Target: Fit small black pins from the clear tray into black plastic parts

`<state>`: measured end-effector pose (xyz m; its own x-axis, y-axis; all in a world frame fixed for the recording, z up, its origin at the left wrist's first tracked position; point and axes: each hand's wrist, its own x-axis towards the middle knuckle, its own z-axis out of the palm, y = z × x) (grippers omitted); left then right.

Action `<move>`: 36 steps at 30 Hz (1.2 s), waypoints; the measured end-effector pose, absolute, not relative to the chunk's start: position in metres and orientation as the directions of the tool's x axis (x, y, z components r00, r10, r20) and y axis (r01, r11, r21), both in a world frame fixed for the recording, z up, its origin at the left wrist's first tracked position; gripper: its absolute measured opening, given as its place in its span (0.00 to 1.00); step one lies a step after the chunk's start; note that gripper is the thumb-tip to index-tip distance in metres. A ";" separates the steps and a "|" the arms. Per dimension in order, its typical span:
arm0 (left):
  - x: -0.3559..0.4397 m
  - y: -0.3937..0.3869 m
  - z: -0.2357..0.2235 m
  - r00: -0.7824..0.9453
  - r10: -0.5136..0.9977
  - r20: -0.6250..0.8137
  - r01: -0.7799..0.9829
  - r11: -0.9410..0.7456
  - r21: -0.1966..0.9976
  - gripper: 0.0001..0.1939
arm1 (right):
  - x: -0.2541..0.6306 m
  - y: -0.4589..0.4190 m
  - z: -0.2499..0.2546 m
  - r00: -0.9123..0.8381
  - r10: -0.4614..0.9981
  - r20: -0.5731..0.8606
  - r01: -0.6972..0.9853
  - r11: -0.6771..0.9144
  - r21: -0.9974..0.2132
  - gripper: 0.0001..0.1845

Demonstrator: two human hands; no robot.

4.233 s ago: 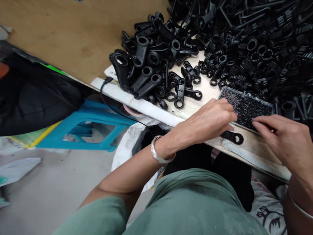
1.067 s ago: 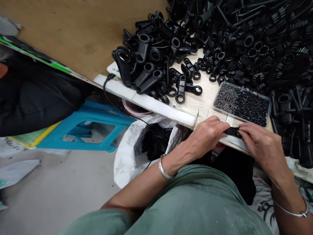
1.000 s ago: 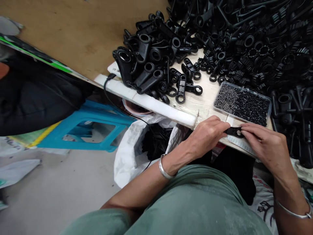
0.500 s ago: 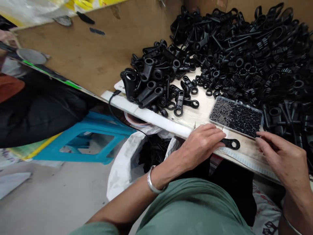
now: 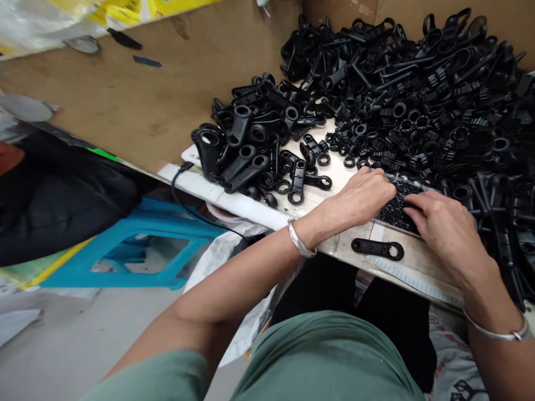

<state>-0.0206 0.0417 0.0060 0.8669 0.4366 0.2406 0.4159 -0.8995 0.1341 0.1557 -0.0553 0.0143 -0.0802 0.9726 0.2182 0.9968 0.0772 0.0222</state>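
A clear plastic box (image 5: 412, 229) of tiny parts, black ones (image 5: 395, 207) showing, stands on the worktable. My left hand (image 5: 363, 195) reaches over its left end, fingers curled down and their tips hidden, so what they hold cannot be seen. In the box's right half, my right hand (image 5: 445, 223) has thumb and forefinger drawn together among the black bits; anything between them is too small to name. A black plastic lever (image 5: 378, 248) with a toothed ring at its right end lies flat on the table in front of the box, touched by neither hand.
Black levers (image 5: 246, 150) are heaped left of the box. A larger heap of black rings and handles (image 5: 409, 94) fills the back and right. White foam edging (image 5: 234, 203) runs along the table's front left. Below stands a blue stool (image 5: 125, 239) beside a white sack (image 5: 209, 256).
My left hand has let go of the black lever and moved up to the box. My right hand, lately at the lever, is now inside the box. The head view has tilted up.
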 end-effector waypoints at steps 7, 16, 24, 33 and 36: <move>-0.010 0.037 0.017 0.884 0.453 0.110 0.432 -0.885 0.176 0.16 | 0.143 -0.030 0.016 -0.100 0.993 0.069 0.984 0.089 0.157 0.12; -0.016 0.033 0.007 0.886 0.411 0.213 0.387 -0.910 0.149 0.17 | 0.161 -0.042 0.017 -0.085 0.977 0.195 0.994 0.096 -0.046 0.09; -0.016 0.037 0.014 0.876 0.466 0.122 0.431 -0.871 0.234 0.13 | 0.177 -0.081 0.022 0.160 0.948 0.277 0.859 0.004 -0.511 0.10; -0.028 0.042 0.014 0.837 0.524 0.157 0.463 -0.832 0.306 0.12 | 0.169 -0.093 0.009 0.282 0.936 0.210 0.721 -0.062 -0.690 0.12; -0.030 0.042 0.013 0.821 0.541 0.183 0.472 -0.823 0.316 0.12 | 0.170 -0.097 0.007 0.309 0.930 0.200 0.695 -0.078 -0.714 0.14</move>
<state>-0.0301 0.0416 0.0126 0.8210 0.5409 0.1830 0.4719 -0.8232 0.3157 0.1698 -0.0967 0.0074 0.3093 0.9297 0.1998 0.6954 -0.0778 -0.7144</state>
